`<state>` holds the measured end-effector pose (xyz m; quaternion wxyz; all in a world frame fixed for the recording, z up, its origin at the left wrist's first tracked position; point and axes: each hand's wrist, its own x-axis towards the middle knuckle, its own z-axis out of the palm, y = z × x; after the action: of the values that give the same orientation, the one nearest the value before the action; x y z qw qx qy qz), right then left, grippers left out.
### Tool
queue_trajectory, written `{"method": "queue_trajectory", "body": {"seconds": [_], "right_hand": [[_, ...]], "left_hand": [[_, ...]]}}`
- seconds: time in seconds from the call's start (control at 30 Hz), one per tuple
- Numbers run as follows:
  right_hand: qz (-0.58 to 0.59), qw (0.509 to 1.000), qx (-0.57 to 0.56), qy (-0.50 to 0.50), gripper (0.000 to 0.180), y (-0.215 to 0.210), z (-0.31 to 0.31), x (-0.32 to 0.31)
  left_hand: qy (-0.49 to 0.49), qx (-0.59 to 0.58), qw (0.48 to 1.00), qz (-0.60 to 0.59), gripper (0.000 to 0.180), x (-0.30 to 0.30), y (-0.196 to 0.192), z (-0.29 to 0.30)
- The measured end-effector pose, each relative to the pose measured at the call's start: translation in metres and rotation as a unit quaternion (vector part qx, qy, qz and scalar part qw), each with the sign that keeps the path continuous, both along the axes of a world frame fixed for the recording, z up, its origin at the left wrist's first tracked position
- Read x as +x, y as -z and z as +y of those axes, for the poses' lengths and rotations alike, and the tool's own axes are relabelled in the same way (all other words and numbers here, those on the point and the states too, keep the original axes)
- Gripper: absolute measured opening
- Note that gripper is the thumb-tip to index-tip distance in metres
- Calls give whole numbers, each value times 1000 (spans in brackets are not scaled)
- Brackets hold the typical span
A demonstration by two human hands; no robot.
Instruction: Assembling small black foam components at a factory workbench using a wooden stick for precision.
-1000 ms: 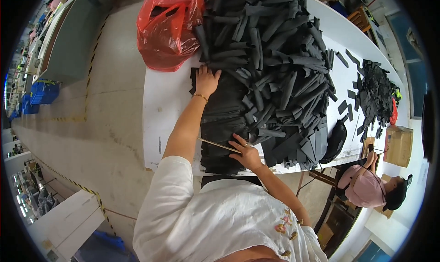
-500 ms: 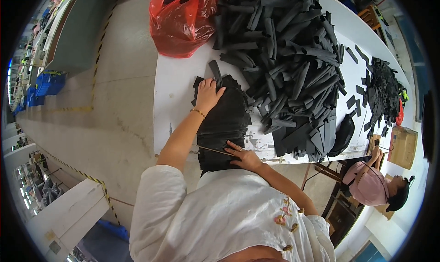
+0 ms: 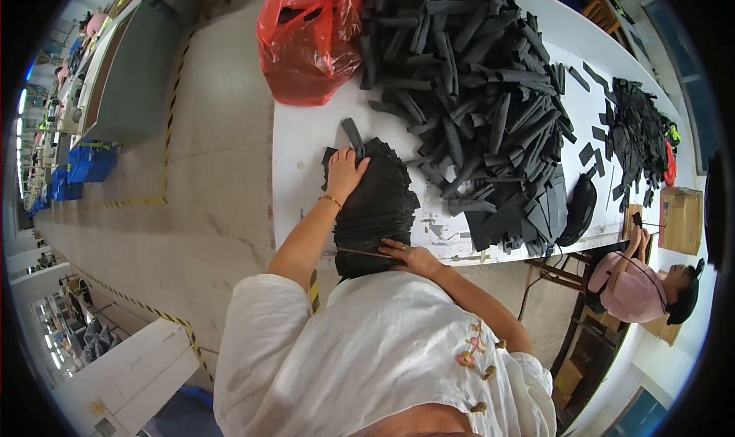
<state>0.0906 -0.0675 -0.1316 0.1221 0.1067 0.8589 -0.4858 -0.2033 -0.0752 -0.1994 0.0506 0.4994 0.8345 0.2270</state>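
Lays the left hand [image 3: 346, 175] palm down on the far left part of a black stack [image 3: 375, 203], with fingers forward and close together and with the thumb held apart. Wears a thin bracelet [image 3: 331, 200] on that wrist. Just ahead of those fingertips, shows a loose curled strip [image 3: 353, 134] on the white worktop [image 3: 295, 200].

Rests the right hand [image 3: 410, 258] across the near end of the stack, with fingers pointing left and a ring on one of them. Under or between these fingers, has one end of a thin stick [image 3: 360, 252] lying crosswise over the black layers; cannot tell pinching from mere pressing there.

Has the stack at the left of the worktop, reaching the near edge, close against the white shirt [image 3: 383, 345].

Beyond and to the right, rises into a big heap [image 3: 478, 77] of dark rolls, with flat pieces [image 3: 548, 211] at the near side. To the left of the heap, holds a red bag [image 3: 310, 50]. Farther right, spreads into a smaller pile [image 3: 639, 142] of black pieces. Past the right end, includes a carton [image 3: 681, 220] and a seated person [image 3: 628, 290] in pink. Far left, shows blue crates [image 3: 90, 164] on the floor [image 3: 230, 154].
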Motion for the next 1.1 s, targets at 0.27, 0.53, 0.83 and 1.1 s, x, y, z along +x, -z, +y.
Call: {"method": "queue_trajectory", "body": {"seconds": [0.27,0.53,0.83,1.1], "right_hand": [[-1,999,52,8,44,-48,33,10],[40,985,-29,167,16,-58,82,9],[-8,909,-169,380,28,-63,130,-12],[149,951,172,209,19,-109,163,17]], "left_hand": [[-62,-24,995,-72,49,-43,-17,37],[-35,202,952,-226,49,-44,-107,102],[162,28,984,-67,25,43,-113,8],[32,61,923,-379,20,14,-132,7]]}}
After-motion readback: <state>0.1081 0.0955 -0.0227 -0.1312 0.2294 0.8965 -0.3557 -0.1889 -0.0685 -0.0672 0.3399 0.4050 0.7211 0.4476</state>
